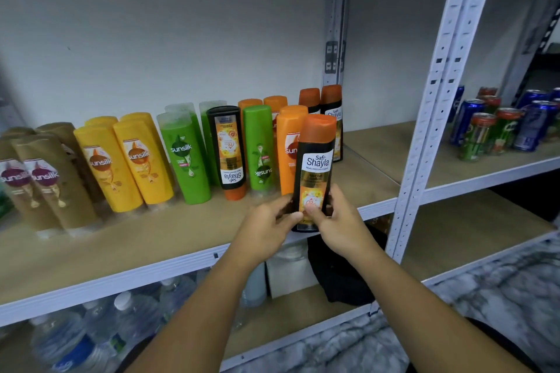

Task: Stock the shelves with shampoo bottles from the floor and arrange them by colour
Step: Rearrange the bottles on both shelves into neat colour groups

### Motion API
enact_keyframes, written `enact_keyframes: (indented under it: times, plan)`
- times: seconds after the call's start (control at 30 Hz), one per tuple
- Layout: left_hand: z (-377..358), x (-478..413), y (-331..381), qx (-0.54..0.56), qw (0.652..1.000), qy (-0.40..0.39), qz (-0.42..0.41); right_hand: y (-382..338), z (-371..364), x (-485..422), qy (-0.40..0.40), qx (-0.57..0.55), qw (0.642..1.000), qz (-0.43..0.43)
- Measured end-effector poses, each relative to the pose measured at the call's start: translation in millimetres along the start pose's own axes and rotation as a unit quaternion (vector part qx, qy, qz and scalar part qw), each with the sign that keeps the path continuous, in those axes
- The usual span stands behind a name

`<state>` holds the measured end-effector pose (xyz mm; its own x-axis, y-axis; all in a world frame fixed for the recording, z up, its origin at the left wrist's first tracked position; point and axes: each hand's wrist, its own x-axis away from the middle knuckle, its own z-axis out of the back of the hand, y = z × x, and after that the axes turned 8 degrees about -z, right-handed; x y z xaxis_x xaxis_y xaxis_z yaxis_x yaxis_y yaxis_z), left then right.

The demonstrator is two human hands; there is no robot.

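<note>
The left hand and the right hand are close together and pinch the low part of the black bottle with the orange cap. It stands up at the front edge of the shelf, just in front of an orange bottle. If the hands let go here, it may tip and fall off. A hard push may knock the orange bottle over. A second black bottle stands upside down between green bottles, so the colours are mixed there.

Tan bottles; yellow bottles; green bottles; orange bottles; black, orange-capped bottle; white-framed shelf.
</note>
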<state>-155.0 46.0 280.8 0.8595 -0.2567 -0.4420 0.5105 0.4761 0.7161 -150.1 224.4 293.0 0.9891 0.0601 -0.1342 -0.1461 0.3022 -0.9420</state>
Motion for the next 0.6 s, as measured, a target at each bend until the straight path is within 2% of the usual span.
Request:
enact_keyframes:
  times: [0.17, 0.3, 0.47, 0.6]
  plan:
    - [2.9, -3.1, -7.8, -0.144, 0.989, 0.004, 0.026, 3.9, 19.9, -16.1, 0.041, 0.014, 0.999, -0.029]
    - [11.6, -4.5, -15.0, -0.193, 0.981, 0.017, 0.031, 9.6, 31.0, -36.7, 0.047, 0.055, 0.997, -0.038]
    - [17.7, -14.6, -35.3, -0.26, 0.963, -0.037, 0.055, 18.6, 33.0, -68.5, 0.057, 0.068, 0.995, -0.041]
    - [17.9, -22.4, -47.7, -0.286, 0.956, -0.05, 0.037, 27.8, 36.0, -99.1, 0.066, 0.064, 0.995, -0.05]
